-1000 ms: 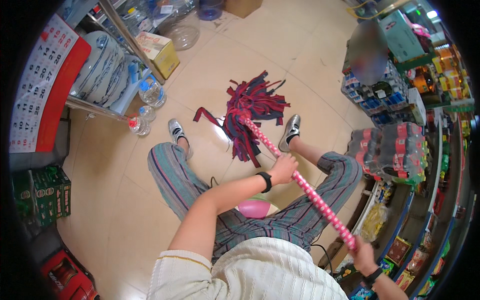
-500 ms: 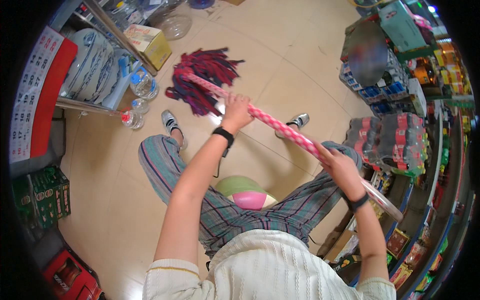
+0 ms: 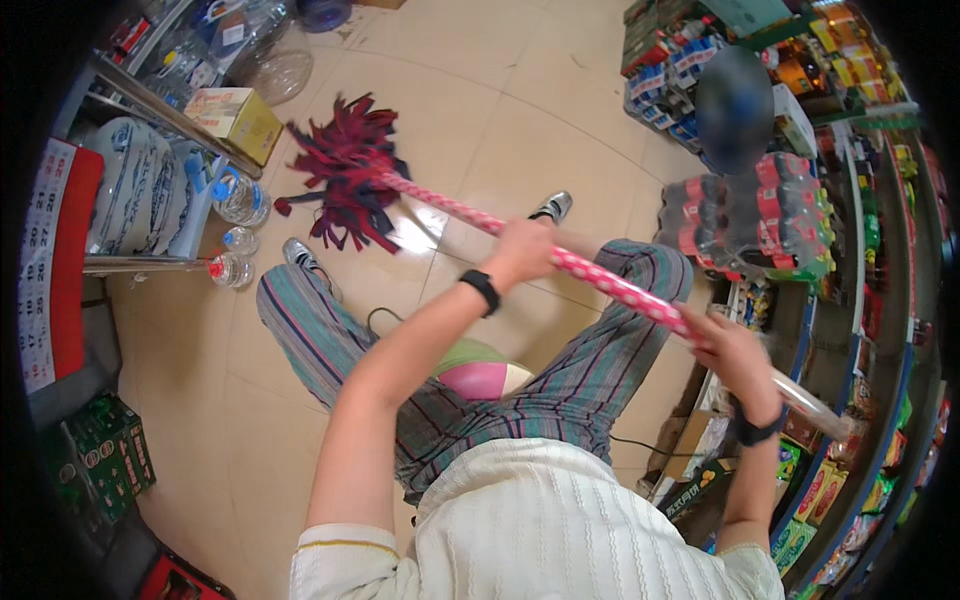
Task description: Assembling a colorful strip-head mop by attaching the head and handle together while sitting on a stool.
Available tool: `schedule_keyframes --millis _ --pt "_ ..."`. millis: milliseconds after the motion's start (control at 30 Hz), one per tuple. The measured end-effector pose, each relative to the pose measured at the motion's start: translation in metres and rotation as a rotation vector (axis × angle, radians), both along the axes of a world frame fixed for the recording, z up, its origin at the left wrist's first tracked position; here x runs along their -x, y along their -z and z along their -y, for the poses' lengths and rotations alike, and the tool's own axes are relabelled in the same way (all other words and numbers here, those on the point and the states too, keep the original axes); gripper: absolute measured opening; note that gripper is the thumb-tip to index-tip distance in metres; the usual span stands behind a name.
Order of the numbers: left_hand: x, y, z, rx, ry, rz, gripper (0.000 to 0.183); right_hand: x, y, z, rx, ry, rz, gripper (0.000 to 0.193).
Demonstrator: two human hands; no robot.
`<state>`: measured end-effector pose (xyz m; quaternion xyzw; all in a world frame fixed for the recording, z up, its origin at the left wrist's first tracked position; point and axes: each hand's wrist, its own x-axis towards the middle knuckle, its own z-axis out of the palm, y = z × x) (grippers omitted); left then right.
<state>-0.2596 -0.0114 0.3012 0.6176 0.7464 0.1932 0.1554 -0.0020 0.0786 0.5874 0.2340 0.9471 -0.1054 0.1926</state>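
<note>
A mop spans the view, its pink polka-dot handle (image 3: 620, 288) slanting from upper left to lower right. At its far end, the red and dark fabric-strip mop head (image 3: 350, 165) spreads over the tiled floor. My left hand (image 3: 525, 250) is closed around the middle of the handle. Farther down the shaft, my right hand (image 3: 738, 360) grips it near the pale end, which sticks out toward the shelves. A dark band circles each wrist. Between my legs sits a green, pink and cream rounded thing (image 3: 485, 378), partly hidden by my left forearm and trousers.
On the left stand a rack with plastic bottles (image 3: 240, 197), a yellow box (image 3: 235, 122) and green cartons (image 3: 105, 458). Shelves of packaged goods (image 3: 820, 490) line the right, with shrink-wrapped bottle packs (image 3: 750, 215) beside them. A thin cable (image 3: 640, 443) runs near my right leg.
The mop head has swept to the left in the view, its strips fanning out. Both hands have shifted right and slightly nearer with the handle, still gripping it. The whole view has turned somewhat.
</note>
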Motion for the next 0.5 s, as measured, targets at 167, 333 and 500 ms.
schedule_keyframes --millis 167,333,500 --pt "-0.1 -0.06 -0.054 -0.228 0.077 0.272 0.029 -0.032 -0.113 0.019 -0.419 0.106 0.104 0.06" --pt "-0.16 -0.069 -0.076 -0.334 0.161 0.413 0.029 -0.065 -0.137 0.046 -0.574 0.113 0.255 0.062" --pt "-0.158 -0.059 -0.08 -0.25 0.321 0.324 0.031 -0.097 -0.1 0.06 -0.524 0.205 0.271 0.061"
